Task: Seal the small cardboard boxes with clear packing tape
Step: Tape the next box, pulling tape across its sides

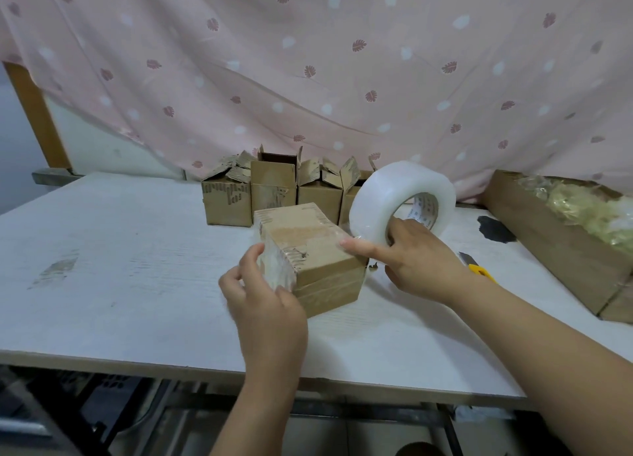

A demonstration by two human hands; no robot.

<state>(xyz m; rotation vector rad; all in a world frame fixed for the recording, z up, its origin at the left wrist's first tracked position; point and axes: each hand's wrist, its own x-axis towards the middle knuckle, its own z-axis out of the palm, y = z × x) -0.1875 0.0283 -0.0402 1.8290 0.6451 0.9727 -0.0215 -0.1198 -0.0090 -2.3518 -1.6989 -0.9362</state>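
A small cardboard box (318,250) lies on the white table (120,267), its flaps closed and clear tape over its left end and front side. My left hand (263,305) holds the box at its near left corner, fingers curled against the taped end. My right hand (411,260) grips a large roll of clear packing tape (387,195), fingers hooked through its core, while the index finger points out and touches the box's top right edge. The roll stands just right of the box.
Several small open cardboard boxes (274,188) stand in a row at the back under a pink curtain. A yellow utility knife (479,269) lies behind my right wrist. A long cardboard tray (555,243) with crumpled plastic sits at the right. A dark patch (496,229) marks the table.
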